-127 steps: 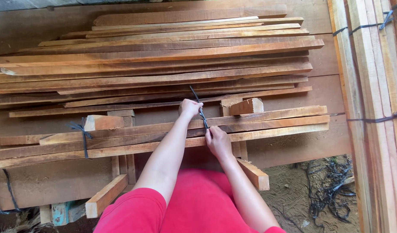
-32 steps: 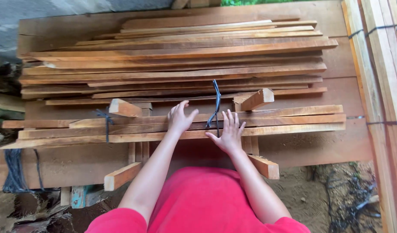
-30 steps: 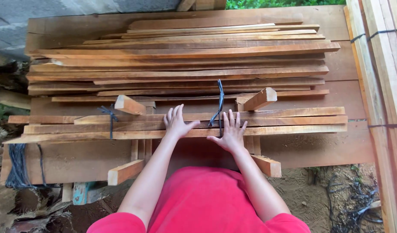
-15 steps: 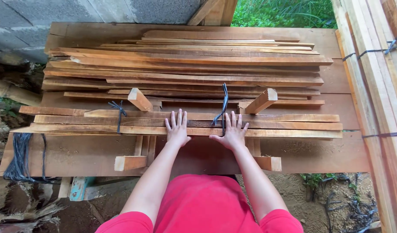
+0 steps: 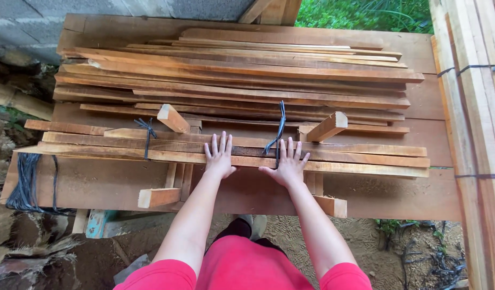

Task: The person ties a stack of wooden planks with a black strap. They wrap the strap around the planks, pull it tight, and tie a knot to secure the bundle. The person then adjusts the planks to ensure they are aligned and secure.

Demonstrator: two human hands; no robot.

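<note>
Both arms are stretched forward from the body, elbows nearly straight. The left hand [image 5: 219, 157] is laid flat, palm down, on a bundle of wooden slats [image 5: 366, 157], its fingers spread and pointing away from the person; nothing is gripped. The right hand [image 5: 288, 163] is laid the same way on the same bundle, fingers splayed and thumb turned inward, grasping nothing. Between the two hands, closer to the right one, a black tie [image 5: 278, 134] is wrapped around the slats, its loose ends standing up above the knot. A second black tie [image 5: 146, 135] is bound around the bundle farther to the left.

The bundle lies across the near part of a wooden workbench [image 5: 398, 196], crosswise to the person, resting on a frame whose two angled wooden pegs [image 5: 327, 126] rise just behind it. Beyond the pegs a larger pile of loose slats [image 5: 242, 80] is stacked on the same bench. At the right edge, tied bundles of lighter timber [image 5: 473, 107] are seen. A hank of dark cord [image 5: 23, 181] hangs at the bench's left end.
</note>
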